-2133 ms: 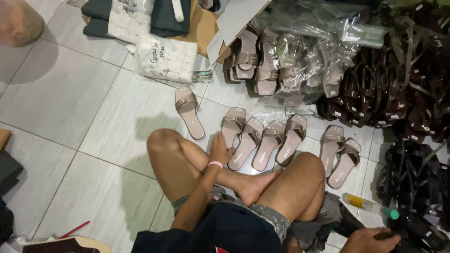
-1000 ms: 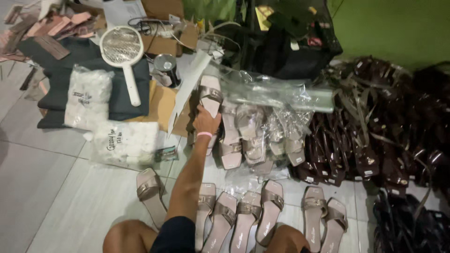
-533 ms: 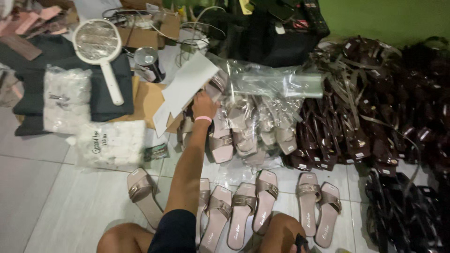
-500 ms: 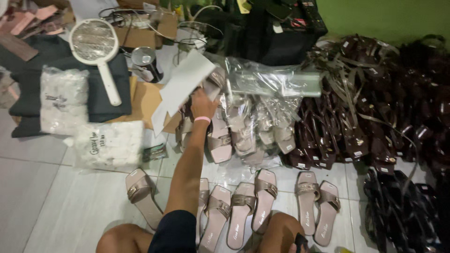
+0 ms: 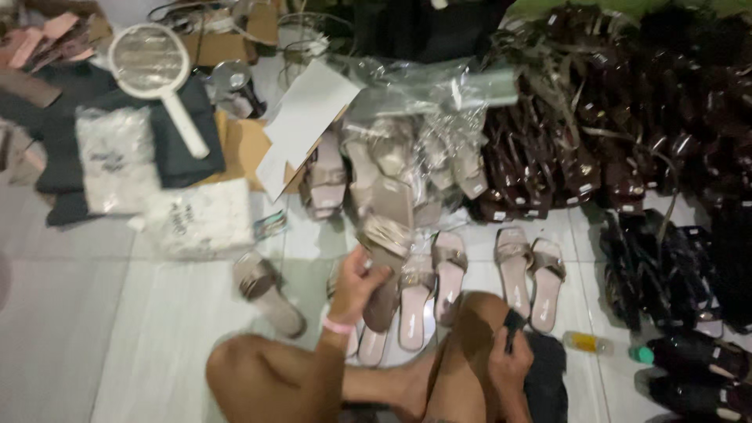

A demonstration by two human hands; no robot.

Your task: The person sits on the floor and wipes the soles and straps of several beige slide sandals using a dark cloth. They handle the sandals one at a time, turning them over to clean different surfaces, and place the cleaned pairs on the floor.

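Note:
My left hand (image 5: pixel 356 283), with a pink band at the wrist, grips a beige sandal (image 5: pixel 389 235) by its lower side, holding it above the floor. Just under it stands a row of matching beige sandals (image 5: pixel 450 270) in front of my bent legs. My right hand (image 5: pixel 511 362) rests on my right knee and is closed on a small dark object (image 5: pixel 509 323); what it is cannot be made out. One beige sandal (image 5: pixel 268 291) lies alone to the left of my left hand.
A heap of beige sandals in clear plastic (image 5: pixel 392 145) lies beyond the row, with dark brown sandals (image 5: pixel 580 149) and black ones (image 5: pixel 674 266) to the right. A racket-shaped swatter (image 5: pixel 157 74), white bags (image 5: pixel 200 219), cardboard (image 5: pixel 301 125) and a small yellow bottle (image 5: pixel 586 342) lie around.
My left hand, which was reaching into the plastic-wrapped heap, has drawn back toward my legs with a beige sandal in it. My right hand has come into view on the knee.

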